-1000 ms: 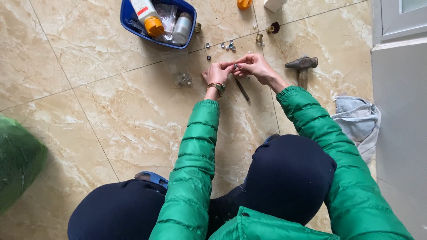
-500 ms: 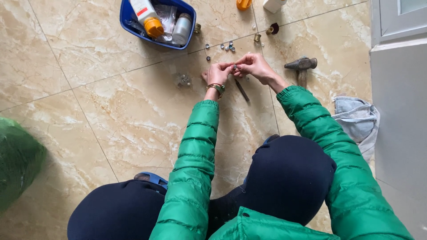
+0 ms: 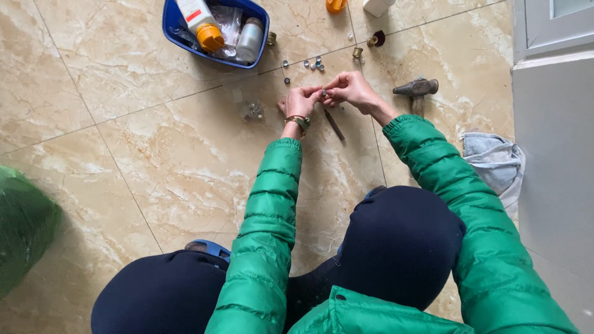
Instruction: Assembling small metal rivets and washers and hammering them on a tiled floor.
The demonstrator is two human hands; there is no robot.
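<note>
Fingertips of both hands are meeting over a small dark part point(image 3: 323, 93), which is sitting pinched between them above the tiled floor point(image 3: 124, 142); it is too small to tell what kind of piece it is. The left hand point(image 3: 301, 102) is curling narrow around it from seven o'clock, a bracelet point(image 3: 298, 120) showing at the wrist, and the right hand point(image 3: 350, 88) is closing on it from three o'clock. Just below, at five o'clock, a thin dark rod point(image 3: 334, 124) is lying on the floor. At twelve o'clock a scatter of small metal bits point(image 3: 311, 64) is lying near the hands. Farther out at eleven o'clock a blue tub point(image 3: 175, 21) is holding bottles, one with an orange cap point(image 3: 211, 38). At three o'clock, apart from the hands, a hammer point(image 3: 416, 87) is resting on the floor, and at four o'clock a grey cloth point(image 3: 495, 162) is lying crumpled. Green jacket sleeves point(image 3: 266, 210) are reaching forward over dark trousers point(image 3: 396, 247)
</note>
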